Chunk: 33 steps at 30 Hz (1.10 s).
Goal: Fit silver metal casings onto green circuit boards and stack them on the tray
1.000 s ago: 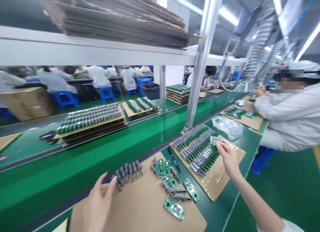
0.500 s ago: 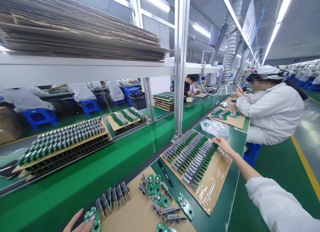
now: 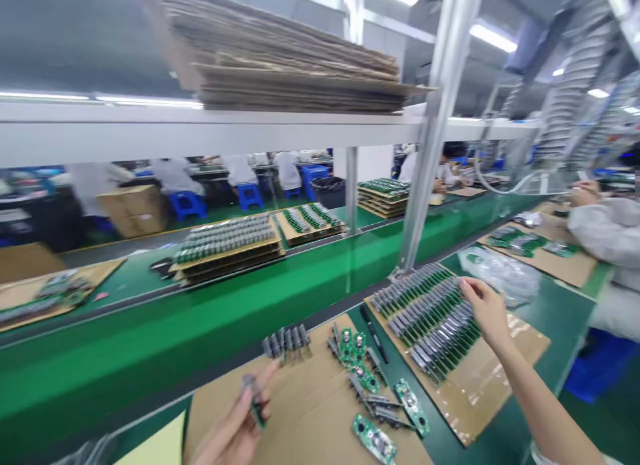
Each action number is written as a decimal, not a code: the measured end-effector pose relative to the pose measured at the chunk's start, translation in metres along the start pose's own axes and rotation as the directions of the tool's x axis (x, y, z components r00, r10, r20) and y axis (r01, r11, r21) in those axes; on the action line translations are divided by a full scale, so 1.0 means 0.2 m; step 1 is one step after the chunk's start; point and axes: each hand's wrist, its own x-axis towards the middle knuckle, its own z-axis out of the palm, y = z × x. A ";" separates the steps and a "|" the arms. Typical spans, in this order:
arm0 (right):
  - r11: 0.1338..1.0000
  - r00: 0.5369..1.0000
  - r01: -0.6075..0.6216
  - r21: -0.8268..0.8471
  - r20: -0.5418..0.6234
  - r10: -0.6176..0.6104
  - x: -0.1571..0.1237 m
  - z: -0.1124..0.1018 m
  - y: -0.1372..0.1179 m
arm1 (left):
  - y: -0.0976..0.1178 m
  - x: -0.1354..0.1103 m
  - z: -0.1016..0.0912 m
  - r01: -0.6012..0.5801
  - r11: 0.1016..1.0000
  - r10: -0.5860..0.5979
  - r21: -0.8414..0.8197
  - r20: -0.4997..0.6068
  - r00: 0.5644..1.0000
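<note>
My left hand, a little blurred, is closed on a small green circuit board, held on edge above the near cardboard sheet. Beyond its fingertips stands a short row of boards. On that sheet's right side lie several loose boards, some flat and some on edge. My right hand pinches thumb and forefinger together at the far end of the tightly packed board rows. Whatever is between those fingertips is hidden. These rows stand on a second, film-covered cardboard sheet.
A black pen lies between the sheets. A clear plastic bag sits beyond the rows. A metal post rises behind them, under a shelf of stacked cardboard. A co-worker's sleeve is at right. Stacked board trays stand across.
The view has swung left. My left hand now holds a board up over the sheet; before, its fingers were on a board at the lower left. My right hand stays by the rows' far end.
</note>
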 end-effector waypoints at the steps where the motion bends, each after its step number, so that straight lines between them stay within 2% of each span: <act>1: 0.998 0.997 0.032 0.047 0.069 -0.035 -0.10 0.06 -0.09 | 0.01 -0.07 0.05 0.043 0.998 -0.041 -0.043 0.041 0.998; 3: 0.987 0.964 0.086 0.139 0.239 -0.118 -0.34 0.17 -0.29 | 0.01 -0.17 0.12 0.035 0.987 -0.026 -0.156 0.062 0.998; 4: 0.976 0.930 0.109 0.189 0.328 -0.168 -0.46 0.22 -0.39 | 0.01 -0.21 0.14 0.046 0.979 -0.032 -0.198 0.072 0.997; 6: 0.928 0.788 0.184 0.324 0.515 -0.337 -0.68 0.29 -0.58 | 0.00 -0.28 0.16 0.052 0.968 -0.033 -0.244 0.085 0.996; 8: 0.858 0.671 0.281 0.429 0.551 -0.496 -0.83 0.34 -0.72 | -0.01 -0.33 0.16 0.040 0.967 -0.015 -0.253 0.099 0.995; 11: 0.764 0.523 0.402 0.505 0.558 -0.644 -0.94 0.39 -0.84 | -0.01 -0.39 0.14 -0.001 0.965 0.036 -0.263 0.127 0.991; 13: 0.735 0.455 0.440 0.516 0.578 -0.678 -0.97 0.42 -0.87 | 0.00 -0.42 0.13 -0.003 0.957 0.051 -0.289 0.159 0.986; 15: 0.716 0.409 0.459 0.527 0.590 -0.696 -1.00 0.44 -0.88 | 0.01 -0.44 0.11 0.004 0.942 0.062 -0.334 0.188 0.980; 17: 0.702 0.394 0.453 0.549 0.583 -0.711 -1.04 0.45 -0.88 | 0.01 -0.46 0.09 0.022 0.926 0.065 -0.377 0.216 0.974; 21: 0.705 0.418 0.414 0.576 0.568 -0.709 -1.09 0.46 -0.89 | 0.00 -0.47 0.07 0.054 0.918 0.043 -0.394 0.233 0.971; 23: 0.697 0.403 0.409 0.589 0.568 -0.717 -1.10 0.46 -0.89 | -0.01 -0.48 0.07 0.050 0.918 0.045 -0.393 0.230 0.972; 24: 0.694 0.413 0.404 0.596 0.558 -0.720 -1.11 0.46 -0.90 | -0.01 -0.48 0.07 0.047 0.918 0.050 -0.394 0.230 0.972; 27: 0.686 0.478 0.397 0.609 0.501 -0.721 -1.10 0.46 -0.91 | -0.03 -0.47 0.08 0.027 0.925 0.058 -0.380 0.212 0.976; 28: 0.679 0.479 0.407 0.611 0.490 -0.728 -1.10 0.46 -0.92 | -0.03 -0.46 0.08 0.017 0.932 0.061 -0.363 0.203 0.977; 29: 0.670 0.465 0.421 0.611 0.489 -0.738 -1.09 0.45 -0.92 | -0.04 -0.45 0.07 0.002 0.941 0.068 -0.339 0.195 0.978; 31: 0.667 0.411 0.430 0.609 0.525 -0.745 -1.08 0.44 -0.93 | -0.05 -0.44 0.07 -0.037 0.959 0.094 -0.280 0.190 0.977; 33: 0.710 0.384 0.363 0.603 0.597 -0.704 -1.06 0.44 -0.93 | -0.05 -0.43 0.06 -0.087 0.974 0.125 -0.209 0.178 0.976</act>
